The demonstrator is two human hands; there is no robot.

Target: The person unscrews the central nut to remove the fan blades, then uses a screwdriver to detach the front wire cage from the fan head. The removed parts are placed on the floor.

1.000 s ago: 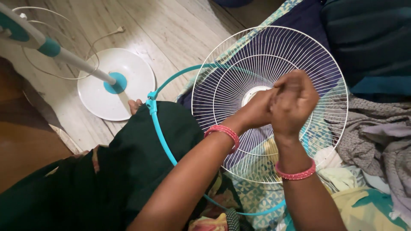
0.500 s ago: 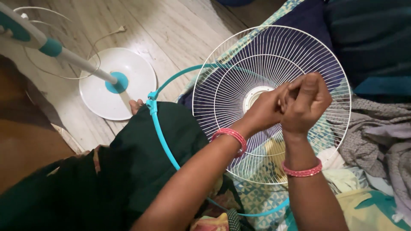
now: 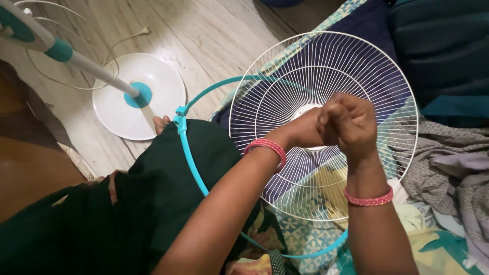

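head view: the right hand [image 3: 351,125] has been drawn back over the left hand [image 3: 301,130], both curled tight at the hub of the white fan guard [image 3: 285,76] lying across the lap; anything pinched cannot be told.

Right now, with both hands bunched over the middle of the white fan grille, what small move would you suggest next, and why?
Probably part the left hand and right hand a little: they hide the white hub of the fan grille, so whatever they work on cannot be checked.
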